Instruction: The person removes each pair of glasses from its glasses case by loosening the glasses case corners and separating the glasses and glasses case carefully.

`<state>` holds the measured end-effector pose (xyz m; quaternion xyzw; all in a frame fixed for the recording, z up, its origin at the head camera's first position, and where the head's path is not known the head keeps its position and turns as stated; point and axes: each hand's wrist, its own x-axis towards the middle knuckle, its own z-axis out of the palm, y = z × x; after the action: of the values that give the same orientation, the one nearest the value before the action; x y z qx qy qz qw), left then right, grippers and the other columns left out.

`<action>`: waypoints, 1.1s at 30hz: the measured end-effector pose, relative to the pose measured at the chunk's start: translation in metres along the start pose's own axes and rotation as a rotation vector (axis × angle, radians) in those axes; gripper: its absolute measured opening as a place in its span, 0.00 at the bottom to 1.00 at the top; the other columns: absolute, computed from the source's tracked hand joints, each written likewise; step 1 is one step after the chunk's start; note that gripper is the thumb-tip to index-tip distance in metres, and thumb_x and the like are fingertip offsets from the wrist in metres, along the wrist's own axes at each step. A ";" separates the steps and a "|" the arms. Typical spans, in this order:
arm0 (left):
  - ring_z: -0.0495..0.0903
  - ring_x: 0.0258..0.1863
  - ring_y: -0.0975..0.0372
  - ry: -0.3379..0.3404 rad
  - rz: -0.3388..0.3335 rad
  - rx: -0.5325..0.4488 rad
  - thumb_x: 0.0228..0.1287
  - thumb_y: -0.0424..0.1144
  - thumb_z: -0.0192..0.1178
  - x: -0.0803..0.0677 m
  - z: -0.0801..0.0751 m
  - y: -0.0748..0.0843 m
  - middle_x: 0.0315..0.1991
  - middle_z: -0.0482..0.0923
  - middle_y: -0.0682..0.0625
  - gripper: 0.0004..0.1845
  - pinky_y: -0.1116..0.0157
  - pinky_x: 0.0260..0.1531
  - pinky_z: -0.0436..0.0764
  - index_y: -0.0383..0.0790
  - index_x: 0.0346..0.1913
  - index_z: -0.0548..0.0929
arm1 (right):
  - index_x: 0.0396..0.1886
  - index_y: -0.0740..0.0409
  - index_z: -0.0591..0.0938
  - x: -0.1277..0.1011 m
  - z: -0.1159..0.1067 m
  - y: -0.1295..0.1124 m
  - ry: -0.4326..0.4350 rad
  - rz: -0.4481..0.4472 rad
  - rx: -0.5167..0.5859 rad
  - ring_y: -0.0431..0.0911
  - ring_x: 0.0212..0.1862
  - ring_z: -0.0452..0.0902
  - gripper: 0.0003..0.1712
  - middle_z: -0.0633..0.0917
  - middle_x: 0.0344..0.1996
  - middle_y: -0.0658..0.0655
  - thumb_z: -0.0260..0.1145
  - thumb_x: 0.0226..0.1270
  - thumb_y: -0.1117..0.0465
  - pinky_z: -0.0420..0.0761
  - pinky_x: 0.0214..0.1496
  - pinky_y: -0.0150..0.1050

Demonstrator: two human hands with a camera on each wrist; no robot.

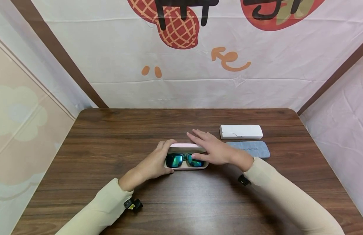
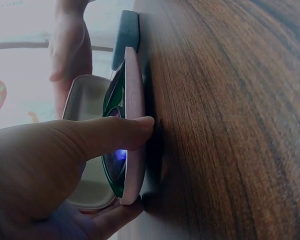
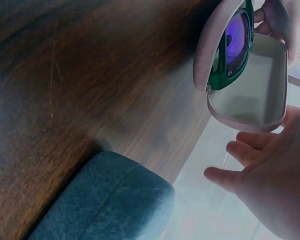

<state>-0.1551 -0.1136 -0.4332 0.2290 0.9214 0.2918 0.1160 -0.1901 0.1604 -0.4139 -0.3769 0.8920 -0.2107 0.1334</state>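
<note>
Two hands meet at the pink case (image 1: 185, 164): our left hand (image 1: 155, 163) curls its grip round the left end, while our right hand (image 1: 212, 150) lies flat-fingered on the raised lid. Sunglasses (image 1: 184, 160) lie inside, lenses facing us, long axis left-right across the worktop (image 1: 110, 137).

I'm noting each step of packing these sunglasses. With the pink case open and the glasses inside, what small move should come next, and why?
Probably the right hand should press the lid down shut. The sunglasses already lie in the pink case, the left hand grips its left end to steady it, and the right hand's straight fingers rest on the raised lid.
</note>
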 end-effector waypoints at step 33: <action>0.77 0.54 0.48 0.006 0.016 -0.004 0.48 0.33 0.81 0.001 0.000 0.000 0.60 0.68 0.36 0.53 0.47 0.55 0.79 0.46 0.74 0.59 | 0.84 0.47 0.43 -0.016 0.009 -0.025 0.048 -0.081 -0.243 0.51 0.81 0.24 0.53 0.35 0.82 0.58 0.58 0.74 0.34 0.31 0.75 0.67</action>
<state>-0.1560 -0.1134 -0.4334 0.2353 0.9193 0.2950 0.1115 -0.1604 0.1539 -0.4082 -0.4208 0.8980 -0.1152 0.0567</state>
